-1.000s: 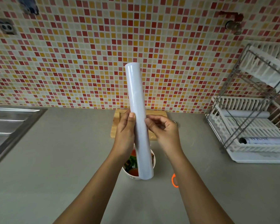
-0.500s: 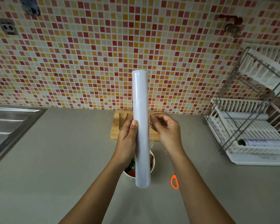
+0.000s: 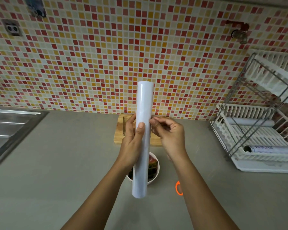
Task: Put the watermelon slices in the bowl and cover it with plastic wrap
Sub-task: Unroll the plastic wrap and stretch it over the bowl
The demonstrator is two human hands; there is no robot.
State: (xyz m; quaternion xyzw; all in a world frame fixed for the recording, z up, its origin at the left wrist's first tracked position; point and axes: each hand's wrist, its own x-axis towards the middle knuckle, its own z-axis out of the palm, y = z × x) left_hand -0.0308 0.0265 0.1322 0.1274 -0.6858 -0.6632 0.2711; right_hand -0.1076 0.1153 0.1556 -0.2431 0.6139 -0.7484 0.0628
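A long white roll of plastic wrap point(image 3: 142, 140) stands nearly upright in front of me, above the counter. My left hand point(image 3: 131, 143) grips its middle from the left, thumb across the front. My right hand point(image 3: 168, 135) is at the roll's right edge, fingertips pinched together where the film's edge lies; whether film is caught between them is unclear. Below and behind the roll sits a white bowl point(image 3: 155, 171) with red and green watermelon slices point(image 3: 152, 164), mostly hidden by the roll and my left wrist.
A wooden cutting board point(image 3: 120, 133) with a knife lies against the tiled wall behind the bowl. An orange scissor handle point(image 3: 178, 188) shows beside my right forearm. A dish rack point(image 3: 259, 135) with two more rolls stands at the right. A steel sink point(image 3: 10, 127) is at the left.
The roll has straightened from a leftward tilt to nearly upright. My right hand's fingers have closed into a pinch at the roll's right edge. The view shifted slightly.
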